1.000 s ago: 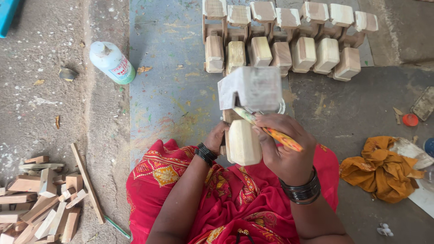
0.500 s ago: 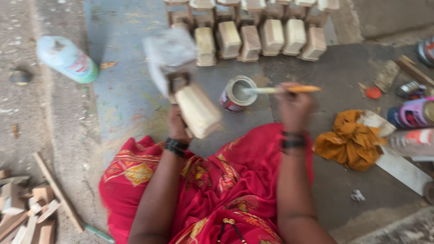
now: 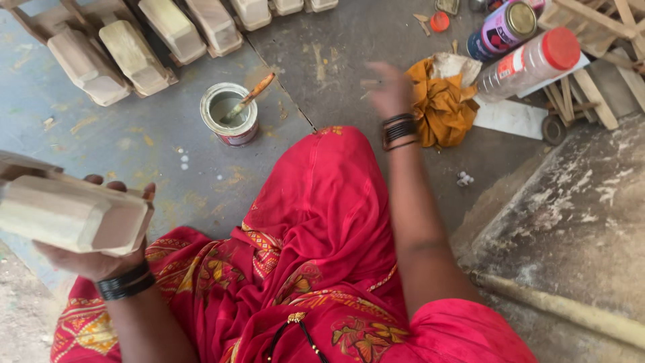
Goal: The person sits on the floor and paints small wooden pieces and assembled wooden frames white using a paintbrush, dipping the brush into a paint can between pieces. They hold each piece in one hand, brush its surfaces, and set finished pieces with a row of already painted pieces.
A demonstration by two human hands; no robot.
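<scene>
A seated person in a red patterned garment (image 3: 316, 269) works on a grey concrete floor (image 3: 578, 222), knees filling the near edge of the view. At 9 o'clock the left hand (image 3: 94, 259), black bangles at the wrist, is clenched from below around a pale, unpainted wooden block (image 3: 67, 215) with chamfered edges and a smooth sanded face; the grip cups its underside, fingertips showing over the far edge. Past the knee, at 11 o'clock, a small round tin (image 3: 230, 114) of greyish paint stands on the blue-stained floor, a brush (image 3: 248, 97) with an orange handle leaning inside it. At 1 o'clock the right hand (image 3: 390, 87), blurred with motion, hovers with fingers spread and loose just beside a crumpled mustard-yellow cloth (image 3: 440, 101); it holds nothing that can be made out. Half a second earlier that hand held the brush over the tin, and the block was raised near the middle of the view; now the brush rests in the tin and the block sits low at the left. Farther out, at 2 o'clock, a clear plastic bottle (image 3: 531, 60) with a red cap lies on its side next to a purple can (image 3: 504, 27), with wooden slats (image 3: 598, 87) beyond. At 11 o'clock, along the far edge, a row of similar pale wooden pieces (image 3: 134, 54) stands side by side.
</scene>
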